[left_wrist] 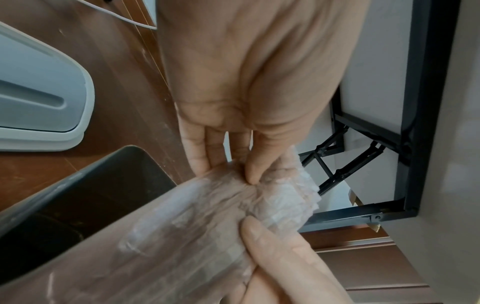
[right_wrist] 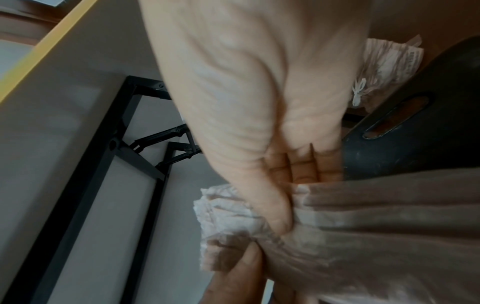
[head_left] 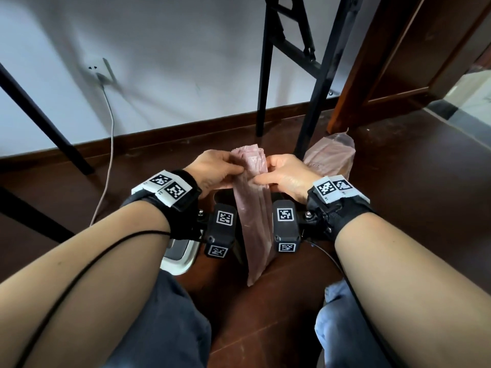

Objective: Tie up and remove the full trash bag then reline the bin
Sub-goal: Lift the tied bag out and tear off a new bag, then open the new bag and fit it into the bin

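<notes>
Here both the left hand (head_left: 212,170) and right hand (head_left: 287,173) pinch the folded liner (head_left: 255,208) hanging between them.

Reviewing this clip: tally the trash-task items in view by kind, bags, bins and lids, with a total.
Pink plastic bags: 2, the folded new bag pinched by the left hand and right hand, and the tied full bag on the floor.
Dark bins: 1, the bin.
White lids: 1, the lid.
Total: 4.
</notes>
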`<state>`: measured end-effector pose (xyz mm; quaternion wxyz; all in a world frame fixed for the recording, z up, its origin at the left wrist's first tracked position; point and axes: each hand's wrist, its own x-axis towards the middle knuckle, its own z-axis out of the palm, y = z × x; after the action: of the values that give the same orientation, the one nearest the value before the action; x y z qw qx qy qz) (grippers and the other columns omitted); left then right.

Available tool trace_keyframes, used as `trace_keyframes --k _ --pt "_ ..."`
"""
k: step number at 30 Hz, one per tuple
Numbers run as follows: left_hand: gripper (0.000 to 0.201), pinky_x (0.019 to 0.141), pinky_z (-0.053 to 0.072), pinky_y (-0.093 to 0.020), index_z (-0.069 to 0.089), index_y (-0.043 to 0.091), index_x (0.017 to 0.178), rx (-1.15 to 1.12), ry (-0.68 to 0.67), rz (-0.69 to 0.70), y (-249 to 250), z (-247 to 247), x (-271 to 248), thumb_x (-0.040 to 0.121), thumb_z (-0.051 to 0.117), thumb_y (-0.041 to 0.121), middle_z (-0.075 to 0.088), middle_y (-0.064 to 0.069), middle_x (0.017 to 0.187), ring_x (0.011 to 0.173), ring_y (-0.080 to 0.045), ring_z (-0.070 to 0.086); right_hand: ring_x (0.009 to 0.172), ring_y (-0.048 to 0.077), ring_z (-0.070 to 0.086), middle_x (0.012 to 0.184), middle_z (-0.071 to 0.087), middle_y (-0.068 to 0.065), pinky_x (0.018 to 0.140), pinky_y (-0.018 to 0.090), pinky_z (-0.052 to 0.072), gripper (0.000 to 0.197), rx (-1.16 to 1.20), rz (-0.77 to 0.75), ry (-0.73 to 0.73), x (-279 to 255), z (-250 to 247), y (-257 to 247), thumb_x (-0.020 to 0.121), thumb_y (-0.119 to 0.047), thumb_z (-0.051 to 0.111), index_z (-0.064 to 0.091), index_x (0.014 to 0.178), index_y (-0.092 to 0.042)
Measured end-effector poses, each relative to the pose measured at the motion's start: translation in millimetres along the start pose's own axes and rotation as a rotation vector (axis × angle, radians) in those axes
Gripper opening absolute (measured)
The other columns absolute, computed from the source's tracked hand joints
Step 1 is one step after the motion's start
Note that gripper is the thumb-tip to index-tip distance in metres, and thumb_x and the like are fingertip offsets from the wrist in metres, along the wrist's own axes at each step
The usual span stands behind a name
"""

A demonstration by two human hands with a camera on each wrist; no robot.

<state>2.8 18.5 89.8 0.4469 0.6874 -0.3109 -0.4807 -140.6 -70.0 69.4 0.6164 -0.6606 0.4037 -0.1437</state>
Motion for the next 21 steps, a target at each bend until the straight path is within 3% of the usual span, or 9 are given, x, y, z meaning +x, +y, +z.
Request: trace_keyframes --k 2,5,8,10,13,14,15,17,21 --pt "0.023 0.050 0.053 -0.016 0.062 0.013 0.080 -0.015 0.048 0.005 1 2 2 0.090 0.053 -0.005 0.062 -0.004 0.077 0.049 -0.001 0.061 0.099 0.035 0.068 0.101 0.071 0.022 0.091 0.050 0.053 0.038 -0.006 -0.006 0.010 3 1 -1 0.063 -0.005 0.080 0.067 0.098 0.002" --pt "0.027 0.050 0.055 -0.018 0.061 0.014 0.080 -0.030 0.114 0.002 4 6 2 0.091 0.049 -0.007 0.061 -0.004 0.077 0.053 -0.004 0.061 0.080 0.026 0.067 0.085 0.069 0.014 0.081 0.041 0.057 0.008 0.042 -0.004 0.002 2 2 -4 0.080 -0.002 0.070 0.067 0.085 -0.007" --pt "0.021 0.077 0.058 -0.031 0.065 0.014 0.096 0.025 0.362 0.053 3 7 6 0.081 0.061 0.001 0.067 -0.011 0.098 0.080 -0.019 0.065 0.059 0.013 0.054 0.067 0.060 0.004 0.063 0.028 0.052 0.012 0.094 -0.020 0.050 0 0 -5 0.086 -0.002 0.065 0.063 0.077 -0.010" --pt "0.030 0.083 0.056 -0.031 0.064 0.016 0.104 0.110 0.487 0.032 5 9 3 0.075 0.067 0.007 0.069 -0.010 0.103 0.089 -0.022 0.066 0.056 0.011 0.052 0.064 0.059 0.002 0.061 0.026 0.050 0.012 0.106 -0.026 0.106 0 -3 -5 0.085 -0.002 0.066 0.064 0.077 -0.010" --pt "0.017 0.050 0.052 -0.017 0.064 0.010 0.091 0.052 0.337 0.018 8 16 0 0.080 0.065 -0.003 0.067 -0.007 0.065 0.045 -0.007 0.060 0.065 0.016 0.055 0.074 0.064 0.007 0.066 0.030 0.052 0.009 0.140 -0.017 0.171 1 -5 -4 0.083 -0.003 0.068 0.065 0.079 -0.010" --pt "0.016 0.043 0.049 -0.014 0.064 0.009 0.088 0.035 0.294 0.015 10 19 -2 0.082 0.063 -0.006 0.063 -0.006 0.060 0.038 -0.004 0.055 0.070 0.018 0.057 0.079 0.065 0.010 0.069 0.032 0.052 0.009 0.152 -0.016 0.191 1 -5 -4 0.083 -0.003 0.068 0.065 0.079 -0.010" --pt "0.017 0.044 0.051 -0.013 0.064 0.009 0.085 0.030 0.271 0.017 12 22 -4 0.082 0.061 -0.007 0.061 -0.005 0.064 0.041 -0.004 0.057 0.072 0.020 0.059 0.082 0.066 0.011 0.071 0.033 0.053 0.009 0.166 -0.016 0.209 2 -6 -4 0.083 -0.003 0.068 0.065 0.078 -0.010" --pt "0.017 0.065 0.059 -0.021 0.066 0.009 0.087 0.002 0.222 0.021 11 28 -3 0.083 0.061 -0.008 0.064 -0.008 0.080 0.066 -0.014 0.065 0.070 0.019 0.062 0.080 0.067 0.011 0.072 0.034 0.054 0.009 0.207 -0.019 0.227 1 -6 -5 0.083 -0.003 0.069 0.064 0.078 -0.010" --pt "0.031 0.089 0.056 -0.035 0.064 0.001 0.113 -0.022 0.040 0.014 11 38 -9 0.084 0.059 -0.009 0.068 -0.015 0.105 0.098 -0.024 0.067 0.069 0.021 0.067 0.078 0.067 0.012 0.061 0.030 0.058 0.002 0.320 0.007 0.150 -5 -5 -10 0.086 -0.005 0.066 0.065 0.087 -0.004"
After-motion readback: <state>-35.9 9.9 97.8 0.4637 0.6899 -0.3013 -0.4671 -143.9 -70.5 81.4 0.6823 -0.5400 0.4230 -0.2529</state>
